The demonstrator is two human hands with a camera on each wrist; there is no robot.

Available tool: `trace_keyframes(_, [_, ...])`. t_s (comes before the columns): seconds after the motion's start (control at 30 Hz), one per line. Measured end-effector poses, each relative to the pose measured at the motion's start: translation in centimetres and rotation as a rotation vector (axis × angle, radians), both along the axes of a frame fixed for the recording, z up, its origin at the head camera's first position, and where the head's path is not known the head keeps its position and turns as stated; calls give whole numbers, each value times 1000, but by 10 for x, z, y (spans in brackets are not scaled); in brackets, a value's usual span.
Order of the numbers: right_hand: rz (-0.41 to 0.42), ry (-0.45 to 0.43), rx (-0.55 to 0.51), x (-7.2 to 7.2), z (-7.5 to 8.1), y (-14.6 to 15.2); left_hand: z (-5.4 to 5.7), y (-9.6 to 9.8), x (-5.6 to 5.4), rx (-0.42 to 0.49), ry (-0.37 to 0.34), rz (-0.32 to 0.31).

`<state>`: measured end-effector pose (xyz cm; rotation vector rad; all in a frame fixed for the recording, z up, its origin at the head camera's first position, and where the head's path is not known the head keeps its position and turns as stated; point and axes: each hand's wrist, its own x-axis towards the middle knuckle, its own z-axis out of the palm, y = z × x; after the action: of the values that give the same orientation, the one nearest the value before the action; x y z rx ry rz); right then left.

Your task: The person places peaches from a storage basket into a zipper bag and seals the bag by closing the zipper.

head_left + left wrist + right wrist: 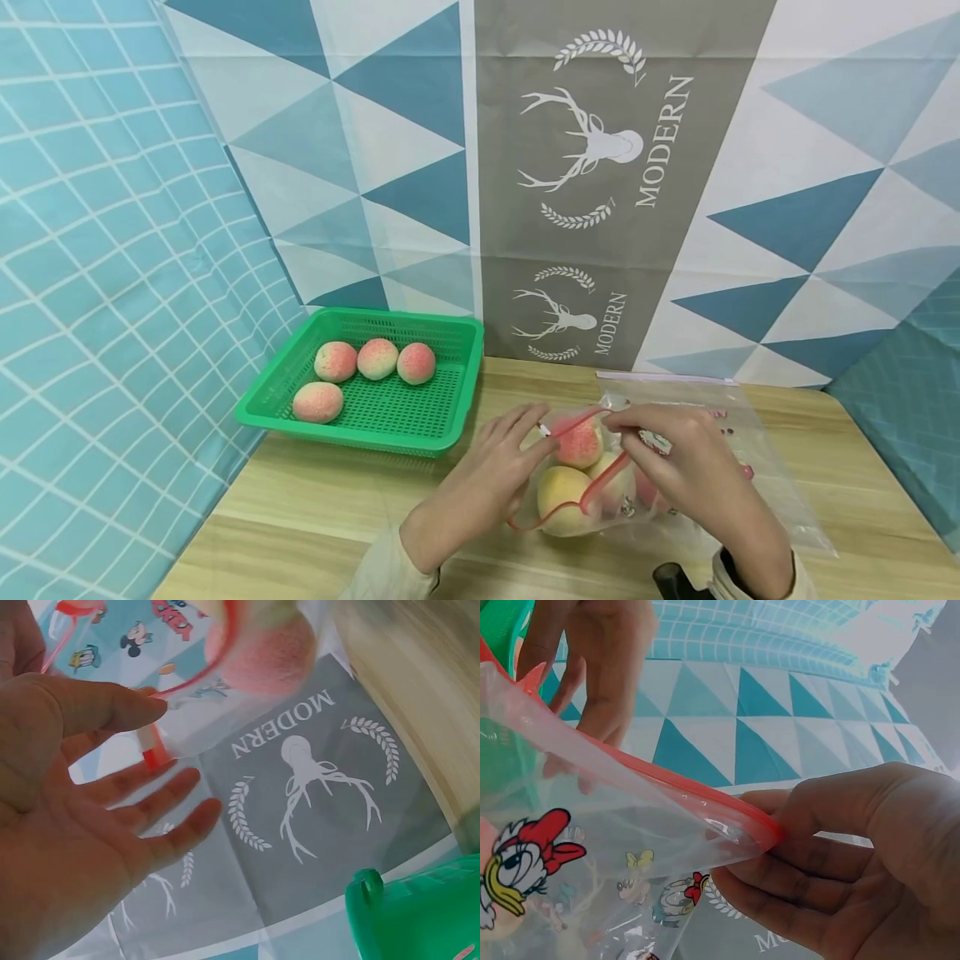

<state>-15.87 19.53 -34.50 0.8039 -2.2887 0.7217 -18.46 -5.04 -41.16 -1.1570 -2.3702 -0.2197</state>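
A clear zip bag (615,512) with a red zip edge (682,787) and cartoon prints lies on the table, its mouth spread between both hands. Several peaches are inside it, among them a pink one (581,442) and a yellowish one (562,496). My left hand (487,467) pinches the red edge near a white-and-red zip slider (152,746) between thumb and forefinger; the other fingers stretch out loosely in the left wrist view. On the opposite side, my right hand (686,462) pinches the end of the red edge between thumb and fingers.
At the left stands a green perforated basket (450,425) holding several peaches (318,402). Another clear bag (780,475) with a pale purple zip strip lies flat under and behind the right hand. A patterned cloth wall (420,125) rises behind the wooden table (300,533).
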Motion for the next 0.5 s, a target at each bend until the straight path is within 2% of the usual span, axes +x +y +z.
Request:
trace_keyframes(0.17, [2, -10, 8, 3, 1, 5, -2, 3, -3, -2, 42, -36])
trace_keyframes(0.37, [46, -66, 28, 8, 2, 1, -6, 3, -12, 110, 95, -113])
trace_keyframes(0.5, [11, -88, 61, 20, 7, -6, -10, 4, -16, 149, 157, -149])
